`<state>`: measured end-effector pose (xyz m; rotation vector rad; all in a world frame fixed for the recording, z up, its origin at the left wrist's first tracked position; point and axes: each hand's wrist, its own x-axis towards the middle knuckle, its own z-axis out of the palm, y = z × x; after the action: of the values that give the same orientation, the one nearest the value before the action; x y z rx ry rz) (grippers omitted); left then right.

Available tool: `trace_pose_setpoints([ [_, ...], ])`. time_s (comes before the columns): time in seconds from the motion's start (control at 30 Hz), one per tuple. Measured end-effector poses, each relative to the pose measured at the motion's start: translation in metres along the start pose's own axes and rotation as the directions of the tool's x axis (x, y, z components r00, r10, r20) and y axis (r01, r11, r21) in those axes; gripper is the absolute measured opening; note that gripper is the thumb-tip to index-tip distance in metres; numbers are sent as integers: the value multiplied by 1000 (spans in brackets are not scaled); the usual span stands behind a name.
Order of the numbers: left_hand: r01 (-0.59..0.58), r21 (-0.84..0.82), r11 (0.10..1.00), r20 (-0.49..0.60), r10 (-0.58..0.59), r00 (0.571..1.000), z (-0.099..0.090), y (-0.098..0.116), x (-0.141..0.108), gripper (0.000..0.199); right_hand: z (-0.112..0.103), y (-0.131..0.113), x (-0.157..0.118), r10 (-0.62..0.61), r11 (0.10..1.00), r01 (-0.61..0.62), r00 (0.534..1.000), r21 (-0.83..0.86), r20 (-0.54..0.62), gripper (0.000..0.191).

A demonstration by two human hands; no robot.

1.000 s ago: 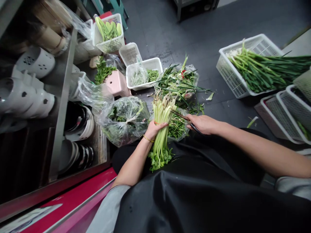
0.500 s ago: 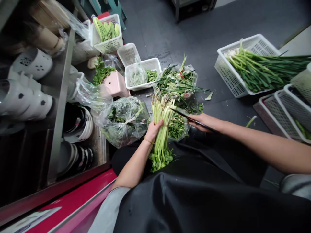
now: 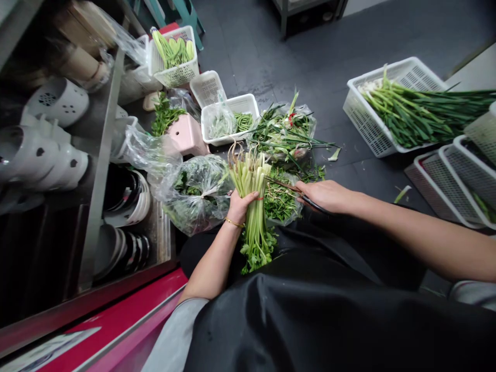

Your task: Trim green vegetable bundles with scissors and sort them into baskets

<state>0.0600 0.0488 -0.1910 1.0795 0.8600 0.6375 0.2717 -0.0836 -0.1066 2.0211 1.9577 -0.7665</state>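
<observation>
My left hand (image 3: pixel 239 205) is closed round a bunch of celery (image 3: pixel 253 219), its root ends pointing away from me and its leaves resting by my black apron (image 3: pixel 310 305). A red band circles the stalks just beside my thumb. In my right hand (image 3: pixel 323 196) is a pair of scissors (image 3: pixel 306 199); the dark blades point left, with the tips beside the upper stalks. Some brownish roots still show at the far left end of the bunch. Under and beyond the blades lies a pile of green trimmings (image 3: pixel 281 199) on plastic.
Beyond the bunch sits a bag of scallion scraps (image 3: pixel 289 129). A tied bag of greens (image 3: pixel 196 191) lies left, near a pink stool (image 3: pixel 188 134) and a white basket of beans (image 3: pixel 248 106). A basket of green-topped stalks (image 3: pixel 391 137) stands right. Shelves with pots (image 3: pixel 50 160) line the left.
The root end of the celery has swung left in my left hand. The scissors' tips have moved slightly left and down, and some roots on the bunch's right side are gone.
</observation>
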Motion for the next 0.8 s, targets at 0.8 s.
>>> trace_pose_setpoints([
  [0.8,80,21,997,35,-80,996,-2,-8,3,65,45,3,-6,-73,710,193,977,677,-202,50],
])
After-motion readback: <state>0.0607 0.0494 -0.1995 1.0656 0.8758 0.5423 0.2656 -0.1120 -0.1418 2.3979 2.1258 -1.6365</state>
